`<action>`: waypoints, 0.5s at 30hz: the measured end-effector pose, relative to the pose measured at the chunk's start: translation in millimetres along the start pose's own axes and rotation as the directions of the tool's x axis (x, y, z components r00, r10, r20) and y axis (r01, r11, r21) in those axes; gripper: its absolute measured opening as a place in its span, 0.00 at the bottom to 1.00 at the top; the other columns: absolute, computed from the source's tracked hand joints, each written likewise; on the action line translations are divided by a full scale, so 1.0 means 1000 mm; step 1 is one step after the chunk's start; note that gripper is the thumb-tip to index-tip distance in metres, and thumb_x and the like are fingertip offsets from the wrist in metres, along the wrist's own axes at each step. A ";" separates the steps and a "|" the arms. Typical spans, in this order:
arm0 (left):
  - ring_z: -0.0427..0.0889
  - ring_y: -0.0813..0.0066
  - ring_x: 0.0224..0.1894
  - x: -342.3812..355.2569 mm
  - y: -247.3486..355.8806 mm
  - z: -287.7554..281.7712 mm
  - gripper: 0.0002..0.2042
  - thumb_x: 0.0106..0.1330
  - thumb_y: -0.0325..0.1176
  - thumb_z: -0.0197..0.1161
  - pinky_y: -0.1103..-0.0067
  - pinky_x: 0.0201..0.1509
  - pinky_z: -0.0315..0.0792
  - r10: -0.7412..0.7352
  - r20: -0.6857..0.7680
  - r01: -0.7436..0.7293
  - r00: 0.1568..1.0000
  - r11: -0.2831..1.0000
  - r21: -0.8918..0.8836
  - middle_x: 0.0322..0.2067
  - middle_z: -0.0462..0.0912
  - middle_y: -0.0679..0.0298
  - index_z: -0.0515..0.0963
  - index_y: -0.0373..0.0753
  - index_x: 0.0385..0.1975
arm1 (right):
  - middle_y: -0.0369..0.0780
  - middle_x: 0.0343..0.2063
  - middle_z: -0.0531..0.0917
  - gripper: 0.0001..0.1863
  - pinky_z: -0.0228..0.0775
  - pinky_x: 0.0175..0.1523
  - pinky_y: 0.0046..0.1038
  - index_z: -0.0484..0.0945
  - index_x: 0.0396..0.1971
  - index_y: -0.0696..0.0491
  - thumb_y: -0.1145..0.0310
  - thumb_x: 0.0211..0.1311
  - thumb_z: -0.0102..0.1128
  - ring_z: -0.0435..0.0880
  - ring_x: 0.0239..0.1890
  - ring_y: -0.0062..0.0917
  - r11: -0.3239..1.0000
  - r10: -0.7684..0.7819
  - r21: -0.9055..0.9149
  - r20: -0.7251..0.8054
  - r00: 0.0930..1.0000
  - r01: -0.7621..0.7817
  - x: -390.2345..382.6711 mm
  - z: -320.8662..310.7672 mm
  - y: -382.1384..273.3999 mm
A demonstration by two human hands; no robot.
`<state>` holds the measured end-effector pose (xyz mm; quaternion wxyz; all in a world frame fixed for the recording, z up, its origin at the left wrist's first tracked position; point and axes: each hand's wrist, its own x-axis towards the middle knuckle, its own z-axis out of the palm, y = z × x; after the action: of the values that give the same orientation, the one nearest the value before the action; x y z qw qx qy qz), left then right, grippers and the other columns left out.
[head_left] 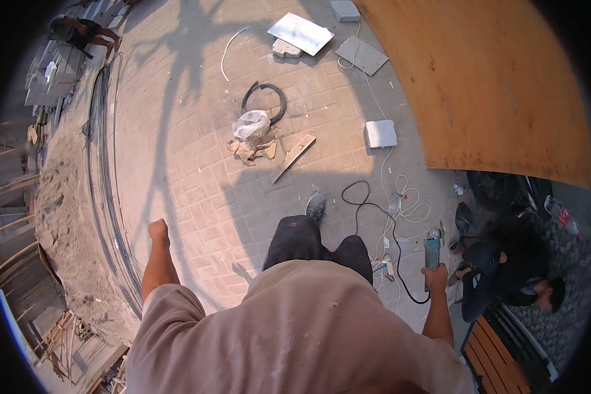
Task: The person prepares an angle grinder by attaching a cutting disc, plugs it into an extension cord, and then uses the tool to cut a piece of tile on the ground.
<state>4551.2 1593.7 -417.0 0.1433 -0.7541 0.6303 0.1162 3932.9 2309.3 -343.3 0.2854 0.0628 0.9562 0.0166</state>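
My right hand [434, 276] is wrapped around the rear of a teal power tool that looks like an angle grinder [432, 249]. Its metal head points forward, and a black cord [395, 226] trails from its back end, looping over the paving. Off to the left, my left hand [157, 228] hangs above the paving with its fingers curled into a fist, and nothing shows in it. Between my arms, my dark-trousered legs are over the paving, with one dusty shoe [316, 207] showing.
White cable [410, 203] lies tangled near the grinder. Ahead are a plastic bag [251, 125], a wood strip [294, 157], a black hose coil [284, 105], a white block [381, 134] and a pale slab [301, 33]. At right, a person [512, 269] crouches beside a slatted bench [496, 358]; an orange-brown panel [486, 79] stands beyond.
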 end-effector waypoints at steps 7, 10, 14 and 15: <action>0.83 0.56 0.33 -0.179 -0.078 0.014 0.15 0.72 0.38 0.58 0.55 0.37 0.76 -0.532 0.502 0.731 0.682 0.520 -0.441 0.40 0.83 0.48 0.77 0.36 0.51 | 0.46 0.32 0.86 0.23 0.76 0.34 0.40 0.83 0.36 0.66 0.68 0.39 0.79 0.85 0.30 0.35 0.769 0.367 0.394 0.372 0.853 -0.503 0.020 0.076 0.033; 0.84 0.47 0.53 -0.229 0.012 0.016 0.24 0.73 0.43 0.60 0.50 0.53 0.77 -0.267 0.776 0.643 0.571 0.733 -0.222 0.58 0.80 0.45 0.73 0.37 0.63 | 0.44 0.31 0.85 0.25 0.74 0.37 0.40 0.83 0.38 0.67 0.68 0.39 0.80 0.83 0.30 0.32 0.710 0.319 0.505 0.390 0.864 -0.491 0.035 0.090 0.019; 0.85 0.55 0.54 -0.213 0.155 -0.011 0.26 0.70 0.47 0.65 0.55 0.54 0.77 0.073 0.828 0.228 0.555 0.945 -0.236 0.55 0.83 0.53 0.75 0.37 0.61 | 0.43 0.32 0.85 0.27 0.75 0.39 0.41 0.83 0.39 0.67 0.67 0.39 0.81 0.84 0.31 0.32 0.783 0.204 0.461 0.442 0.873 -0.417 0.086 0.082 -0.034; 0.85 0.58 0.52 -0.201 0.193 -0.017 0.26 0.69 0.47 0.66 0.57 0.52 0.78 0.149 0.801 0.155 0.580 0.945 -0.288 0.53 0.84 0.55 0.76 0.36 0.60 | 0.44 0.33 0.85 0.27 0.75 0.40 0.41 0.83 0.40 0.67 0.67 0.39 0.81 0.84 0.31 0.32 0.820 0.182 0.426 0.438 0.880 -0.382 0.104 0.073 -0.049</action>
<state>4325.3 1739.9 -343.5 0.2892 -0.6300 0.4642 0.5513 3880.8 2273.6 -464.2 0.4322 0.2802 0.8331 -0.2014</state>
